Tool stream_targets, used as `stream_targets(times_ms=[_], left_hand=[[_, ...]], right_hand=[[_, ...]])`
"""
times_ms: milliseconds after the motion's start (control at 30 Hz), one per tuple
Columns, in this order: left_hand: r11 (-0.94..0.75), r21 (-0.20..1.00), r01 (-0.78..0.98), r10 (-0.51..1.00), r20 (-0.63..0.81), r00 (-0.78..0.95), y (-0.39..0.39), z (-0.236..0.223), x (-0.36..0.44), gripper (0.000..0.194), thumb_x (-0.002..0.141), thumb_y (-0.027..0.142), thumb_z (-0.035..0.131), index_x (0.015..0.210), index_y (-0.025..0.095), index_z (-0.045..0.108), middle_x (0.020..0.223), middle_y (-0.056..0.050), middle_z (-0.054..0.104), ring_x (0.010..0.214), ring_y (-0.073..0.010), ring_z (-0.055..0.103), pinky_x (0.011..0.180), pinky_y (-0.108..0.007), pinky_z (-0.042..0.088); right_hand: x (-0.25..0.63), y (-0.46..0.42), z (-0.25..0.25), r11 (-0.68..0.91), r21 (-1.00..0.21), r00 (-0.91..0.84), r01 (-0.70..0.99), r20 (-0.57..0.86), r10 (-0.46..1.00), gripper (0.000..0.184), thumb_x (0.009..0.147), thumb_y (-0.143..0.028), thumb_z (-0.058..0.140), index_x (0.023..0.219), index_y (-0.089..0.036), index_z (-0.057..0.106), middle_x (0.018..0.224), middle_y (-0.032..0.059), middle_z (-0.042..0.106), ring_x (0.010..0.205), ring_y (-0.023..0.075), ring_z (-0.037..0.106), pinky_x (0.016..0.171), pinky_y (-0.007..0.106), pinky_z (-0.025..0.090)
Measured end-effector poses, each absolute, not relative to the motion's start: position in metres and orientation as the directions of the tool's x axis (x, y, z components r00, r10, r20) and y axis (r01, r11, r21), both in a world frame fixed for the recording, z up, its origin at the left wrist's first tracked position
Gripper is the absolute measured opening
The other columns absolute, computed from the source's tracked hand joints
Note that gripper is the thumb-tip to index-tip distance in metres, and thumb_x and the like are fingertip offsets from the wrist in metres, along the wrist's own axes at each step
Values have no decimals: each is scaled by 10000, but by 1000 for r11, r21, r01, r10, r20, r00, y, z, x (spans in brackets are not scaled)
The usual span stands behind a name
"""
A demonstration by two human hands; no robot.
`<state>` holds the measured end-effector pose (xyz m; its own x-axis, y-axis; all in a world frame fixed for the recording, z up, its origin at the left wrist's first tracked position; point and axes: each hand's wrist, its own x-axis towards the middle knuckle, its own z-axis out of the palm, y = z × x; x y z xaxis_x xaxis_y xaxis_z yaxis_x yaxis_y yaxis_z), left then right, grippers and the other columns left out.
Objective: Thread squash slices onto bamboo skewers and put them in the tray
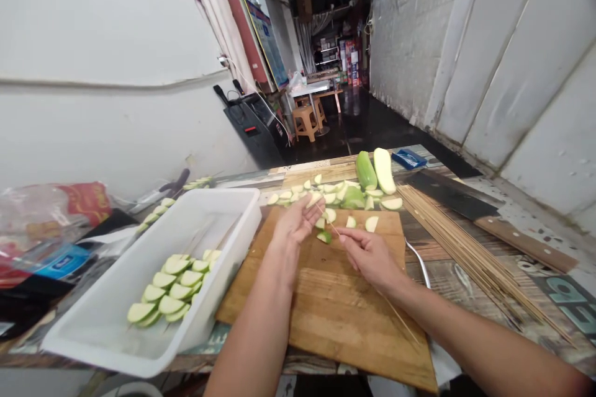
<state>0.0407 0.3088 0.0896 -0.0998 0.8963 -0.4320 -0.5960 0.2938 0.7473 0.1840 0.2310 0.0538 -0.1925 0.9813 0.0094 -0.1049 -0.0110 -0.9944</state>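
My left hand (298,220) hovers over the wooden cutting board (326,304), fingers curled around a pale green squash slice (315,199). My right hand (370,254) pinches a thin bamboo skewer (335,231) whose tip carries a green slice (324,237) between the two hands. Loose squash slices (333,195) lie at the board's far edge, beside two halved squashes (376,170).
A white plastic tub (233,211) at the left holds skewered squash slices (172,288). A bundle of bamboo skewers (465,248) and a cleaver (470,208) lie on the right of the table. Bags and packets clutter the left. A corridor with stools runs ahead.
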Motion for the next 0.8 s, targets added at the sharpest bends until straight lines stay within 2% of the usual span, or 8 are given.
stream_targets(times_ms=[800], left_hand=[[274,747,-606,907,-411,-96,307,93,45,21,797,82,505,795,81,525,762,-150,648,713,-174,654,633,-228,539]], right_hand=[[185,232,55,-49,-991,-176,-121,-27,984,431,764,-379,517,1075,-101,622,354,-87,308,323,44,256,322,165,158]])
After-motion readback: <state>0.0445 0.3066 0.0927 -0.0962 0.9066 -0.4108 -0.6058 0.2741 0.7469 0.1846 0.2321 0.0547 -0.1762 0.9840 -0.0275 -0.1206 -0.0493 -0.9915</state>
